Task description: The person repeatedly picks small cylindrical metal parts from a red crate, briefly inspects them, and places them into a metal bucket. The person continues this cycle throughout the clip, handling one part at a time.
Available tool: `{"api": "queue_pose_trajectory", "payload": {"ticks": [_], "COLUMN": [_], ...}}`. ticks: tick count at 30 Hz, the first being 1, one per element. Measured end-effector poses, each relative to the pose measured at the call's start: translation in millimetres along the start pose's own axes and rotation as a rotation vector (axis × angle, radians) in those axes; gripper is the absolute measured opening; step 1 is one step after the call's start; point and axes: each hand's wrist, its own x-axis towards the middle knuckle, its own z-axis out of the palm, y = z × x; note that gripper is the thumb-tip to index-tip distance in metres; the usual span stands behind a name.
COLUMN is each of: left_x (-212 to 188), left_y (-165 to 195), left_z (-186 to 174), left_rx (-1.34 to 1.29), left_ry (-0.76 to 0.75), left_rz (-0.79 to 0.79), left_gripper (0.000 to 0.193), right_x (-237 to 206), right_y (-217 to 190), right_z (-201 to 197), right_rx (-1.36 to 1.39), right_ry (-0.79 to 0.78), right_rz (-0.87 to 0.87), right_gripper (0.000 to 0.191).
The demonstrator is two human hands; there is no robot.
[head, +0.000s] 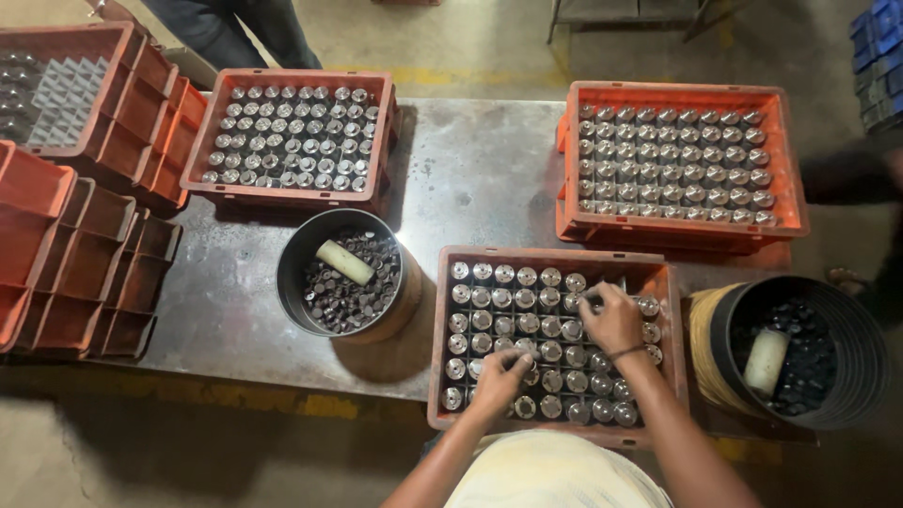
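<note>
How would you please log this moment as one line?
left hand: on metal parts | right hand: on parts | crate: nearly full | bucket: loose parts

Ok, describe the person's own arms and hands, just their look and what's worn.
Both arms are bare to above the elbow, with no sleeves in view. The hands wear no gloves: left hand, right hand. A thin dark band circles the right wrist. No rings or watch can be made out. A pale yellowish garment covers the torso.
</note>
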Motion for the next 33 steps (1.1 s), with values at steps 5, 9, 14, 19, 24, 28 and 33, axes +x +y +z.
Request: {"api": "queue_pose_trajectory", "payload": {"ticks": [5, 9, 14, 19, 24, 28, 33], "left_x": [-2, 1, 3, 7, 15, 16, 8], "left_y": [1, -1, -11, -19, -23, -23, -13], "left_z": [1, 4, 9, 11, 13, 10, 6], "left_rx": [-0.002, -0.031, -0.087, -0.16, -0.39, -0.376, -0.419], "left_ry": [-0.106, -0.123, -0.122, -0.104, -0.108, -0.066, -0.132], "left_rz": [-0.048, -0.054, -0.039, -0.031, -0.116, -0.154, -0.18], "left_gripper": [0.025, 0.024, 0.021, 0.018, 0.018, 0.016, 0.014], "right_x": [2, -10, -39, -60, -55, -76, -98], "right_y": [-8, -7, -8, -4, 4, -11, -34], "right_z": [-1, 1, 15, 24, 11, 1, 8], "right_rx": [0.081, 0.086, -0.176, -0.313, -0.154, 0.396, 0.273], "right_ry": [0.143, 0.091, -0.018, 0.04, -0.006, -0.243, -0.428], "right_rz": [-0.211, -0.281, -0.158, -0.234, -0.152, -0.121, 0.091], "right_gripper": [0.018, 0.013, 0.029, 0.047, 0.028, 0.028, 0.028]}}
